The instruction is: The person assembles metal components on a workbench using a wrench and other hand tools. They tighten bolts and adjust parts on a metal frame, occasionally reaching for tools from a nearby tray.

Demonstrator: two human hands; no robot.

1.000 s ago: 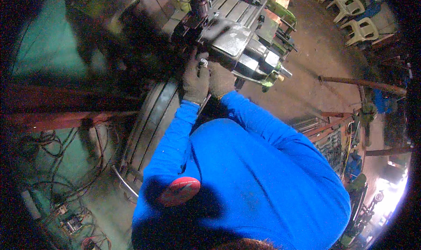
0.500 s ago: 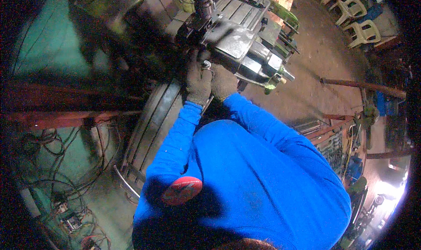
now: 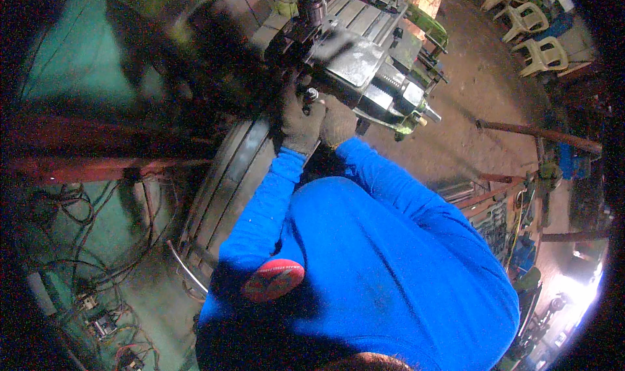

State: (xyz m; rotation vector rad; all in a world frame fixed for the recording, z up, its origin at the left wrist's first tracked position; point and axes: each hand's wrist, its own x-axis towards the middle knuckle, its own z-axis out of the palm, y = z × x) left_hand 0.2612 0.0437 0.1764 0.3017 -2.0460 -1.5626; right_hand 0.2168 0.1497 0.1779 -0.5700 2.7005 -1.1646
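Both my hands wear dark brownish-grey gloves and meet beside a machine vise (image 3: pixel 350 58) on a machine table. My left hand (image 3: pixel 301 122) is closed around a short metal piece with a shiny round end (image 3: pixel 312 94), which sticks up between the two hands. Its fingertips go into deep shadow. Close against it, my right hand (image 3: pixel 337 122) is curled below the vise's near edge, and what its fingers hold is hidden. Just beyond the hands stands the dark metal spindle with a chuck (image 3: pixel 316 8).
The slotted machine table (image 3: pixel 364 10) extends behind the vise. A long grey slotted metal bed (image 3: pixel 228 169) lies to my left, near a red beam (image 3: pixel 104 169) and tangled cables (image 3: pixel 91 260). Several pale plastic chairs (image 3: pixel 545 55) stand far right. A rusty bar (image 3: pixel 537 133) lies at right.
My left hand has shifted slightly, opening a dark gap under the shiny round end. The whole view has moved a little, so the machine sits slightly further right.
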